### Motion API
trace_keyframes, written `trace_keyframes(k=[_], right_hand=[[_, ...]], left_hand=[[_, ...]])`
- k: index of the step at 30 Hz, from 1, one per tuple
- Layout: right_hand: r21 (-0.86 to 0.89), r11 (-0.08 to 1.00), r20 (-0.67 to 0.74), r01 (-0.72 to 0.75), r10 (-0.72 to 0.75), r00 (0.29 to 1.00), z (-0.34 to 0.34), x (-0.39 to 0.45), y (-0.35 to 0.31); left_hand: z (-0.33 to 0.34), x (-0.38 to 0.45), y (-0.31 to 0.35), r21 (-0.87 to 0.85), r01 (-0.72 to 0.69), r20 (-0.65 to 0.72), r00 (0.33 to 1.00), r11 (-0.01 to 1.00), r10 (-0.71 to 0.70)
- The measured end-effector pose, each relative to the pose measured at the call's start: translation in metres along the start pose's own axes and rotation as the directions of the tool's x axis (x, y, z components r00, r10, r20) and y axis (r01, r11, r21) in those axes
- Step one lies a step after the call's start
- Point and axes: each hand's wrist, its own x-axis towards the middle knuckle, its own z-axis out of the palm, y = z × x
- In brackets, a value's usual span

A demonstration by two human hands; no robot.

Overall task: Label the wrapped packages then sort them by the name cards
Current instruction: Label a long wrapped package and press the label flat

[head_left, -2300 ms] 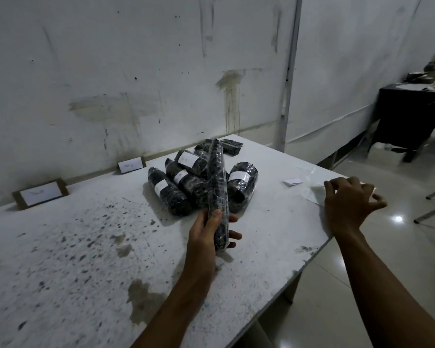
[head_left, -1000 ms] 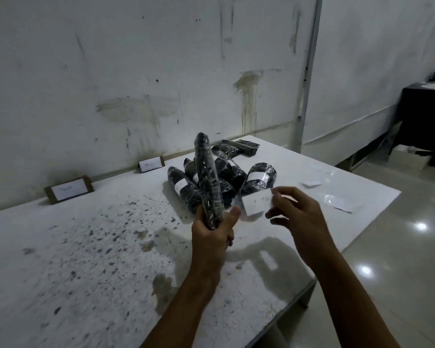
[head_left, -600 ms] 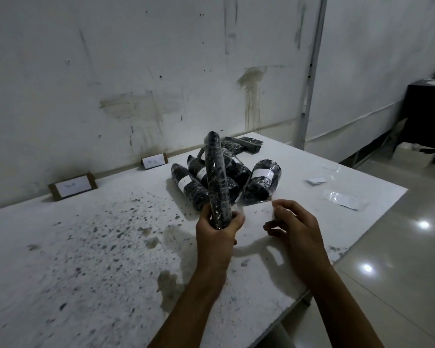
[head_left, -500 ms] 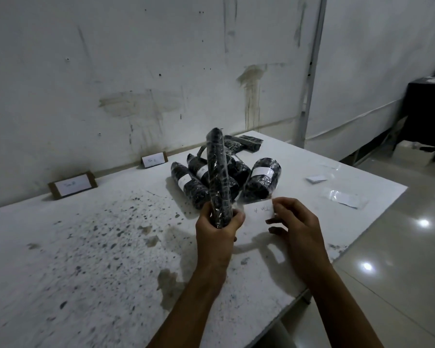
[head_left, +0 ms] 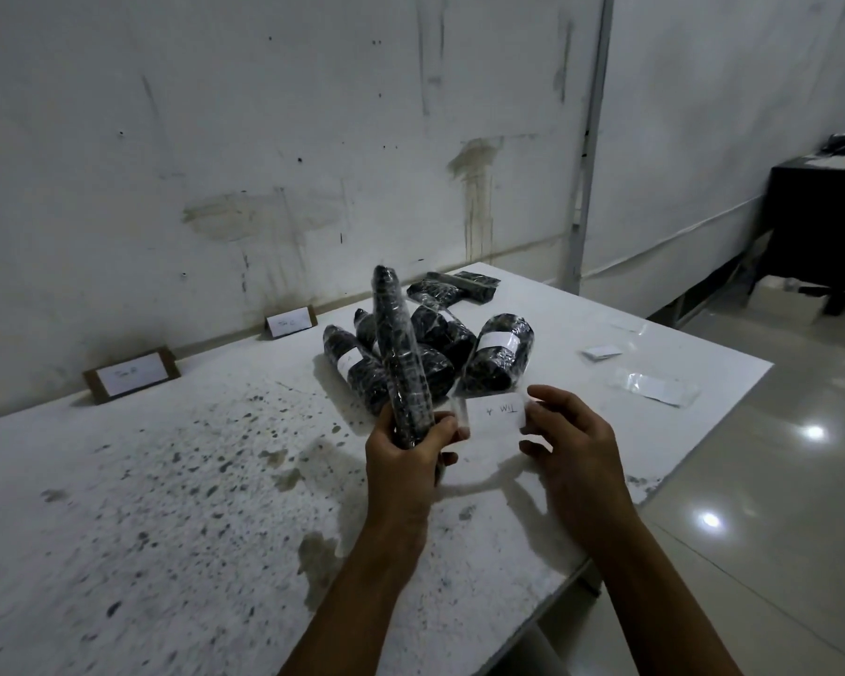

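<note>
Both hands are working: my left hand (head_left: 403,461) is gripping the package (head_left: 401,363) upright, my right hand (head_left: 569,446) at three o'clock pinching the label (head_left: 496,413) for sticking.

A long black wrapped package (head_left: 401,363) stands nearly upright at frame centre, a white label (head_left: 496,414) just beside it. Behind lies a pile of packages (head_left: 459,353); two name cards (head_left: 130,375) lean at the left.

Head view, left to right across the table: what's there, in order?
Brown-backed name card → smaller white name card → left hand gripping long black wrapped package → white paper label → right hand → clear plastic sleeve.
</note>
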Motion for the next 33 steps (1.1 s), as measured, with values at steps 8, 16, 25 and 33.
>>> trace_keyframes(k=[8, 16, 25, 33], right_hand=[[0.001, 1.0, 0.006, 0.013, -0.013, 1.0, 0.0, 0.001, -0.001], [0.071, 0.997, 0.032, 0.029, -0.032, 0.999, -0.001, -0.004, -0.004], [-0.028, 0.999, -0.001, 0.037, -0.037, 0.999, -0.004, -0.002, 0.001], [-0.095, 0.995, 0.018, 0.02, -0.018, 1.0, -0.005, 0.002, 0.005]], left_hand=[[-0.001, -0.001, 0.0, 0.03, 0.014, 0.053, 0.998, 0.999, -0.015], [-0.004, 0.002, -0.002, 0.05, 0.034, 0.057, 0.998, 0.998, -0.037], [-0.013, 0.009, 0.002, 0.132, -0.012, 0.028, 1.0, 0.991, 0.008], [-0.029, 0.022, 0.015, 0.145, -0.045, -0.043, 0.998, 0.988, 0.052]])
